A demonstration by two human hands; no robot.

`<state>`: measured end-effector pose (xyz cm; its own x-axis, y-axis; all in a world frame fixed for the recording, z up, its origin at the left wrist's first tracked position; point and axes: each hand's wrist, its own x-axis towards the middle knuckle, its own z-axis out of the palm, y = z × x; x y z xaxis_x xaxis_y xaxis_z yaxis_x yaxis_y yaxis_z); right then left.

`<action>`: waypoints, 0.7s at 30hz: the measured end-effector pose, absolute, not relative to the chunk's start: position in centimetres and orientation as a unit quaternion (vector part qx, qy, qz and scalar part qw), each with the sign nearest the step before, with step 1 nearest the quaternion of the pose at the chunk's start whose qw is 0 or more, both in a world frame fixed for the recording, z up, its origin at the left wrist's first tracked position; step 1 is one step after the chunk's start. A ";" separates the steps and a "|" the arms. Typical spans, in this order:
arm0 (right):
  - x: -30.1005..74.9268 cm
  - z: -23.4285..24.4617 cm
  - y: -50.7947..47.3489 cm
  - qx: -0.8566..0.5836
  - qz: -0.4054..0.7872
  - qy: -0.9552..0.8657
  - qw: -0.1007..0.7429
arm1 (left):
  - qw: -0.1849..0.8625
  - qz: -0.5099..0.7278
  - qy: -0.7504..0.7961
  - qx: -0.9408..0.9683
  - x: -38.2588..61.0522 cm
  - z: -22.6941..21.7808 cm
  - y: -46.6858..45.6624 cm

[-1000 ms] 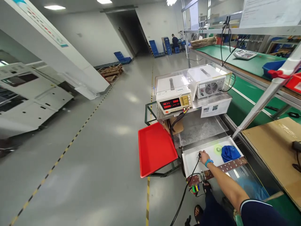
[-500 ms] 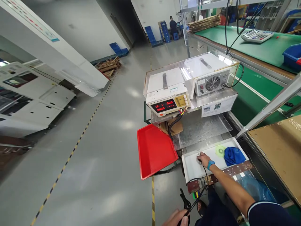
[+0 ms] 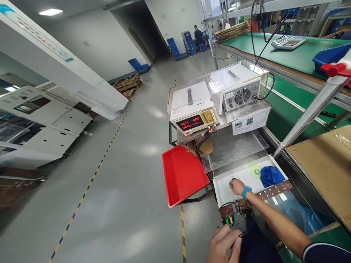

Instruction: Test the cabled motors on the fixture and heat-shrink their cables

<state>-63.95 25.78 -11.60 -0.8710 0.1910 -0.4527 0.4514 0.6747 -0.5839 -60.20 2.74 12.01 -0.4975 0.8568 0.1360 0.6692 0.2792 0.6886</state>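
Over the white tray (image 3: 225,195), my right hand (image 3: 237,186) is closed, its fingertips low at the tray floor; whatever it pinches is hidden. A yellow-green disc (image 3: 256,171) and a crumpled blue cloth (image 3: 271,176) lie in the tray to the right of that hand. My left hand (image 3: 223,244) is closed at the lower edge of the view, with a short bit of black cable (image 3: 242,234) showing at its fingertips. Between the two hands, a brown strip (image 3: 227,210) along the tray's near edge carries a metal connector (image 3: 236,206) and green and yellow clips (image 3: 229,220).
Behind the tray stands a power supply (image 3: 192,123) with red digits, beside a fan-backed unit (image 3: 242,95) under a clear cover. A red bin (image 3: 183,177) is at the left. Cardboard (image 3: 326,164) and a green bench (image 3: 260,43) flank the right. A person (image 3: 197,36) sits far back.
My left hand has risen and moved right, showing more of itself. The dangling black cable bundle beside it has gone from view. My right hand stays at the tray. The camera has shifted slightly.
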 end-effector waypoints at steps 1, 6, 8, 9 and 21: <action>-62.9 -10.7 24.7 0.171 -0.385 0.884 0.202 | 0.126 0.333 0.775 0.522 -59.4 11.8 3.7; -57.3 -6.1 21.0 0.167 -0.703 0.594 0.354 | 0.151 0.281 0.698 0.641 -51.8 6.1 9.7; -55.7 -4.6 20.6 0.203 -0.775 0.475 0.365 | 0.200 0.292 0.621 0.700 -48.8 3.7 10.9; -54.9 -4.0 20.6 0.228 -0.787 0.450 0.356 | 0.224 0.309 0.588 0.713 -47.8 3.0 10.9; -42.2 -6.4 18.8 0.264 -0.586 0.745 0.177 | 0.505 0.547 0.630 -0.220 -54.0 -8.7 5.4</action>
<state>-42.24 18.83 -6.45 -0.7983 0.1859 -0.5728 0.6005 0.1734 -0.7806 -54.03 5.40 -8.66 -0.3927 0.2765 -0.8771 -0.8299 0.3043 0.4676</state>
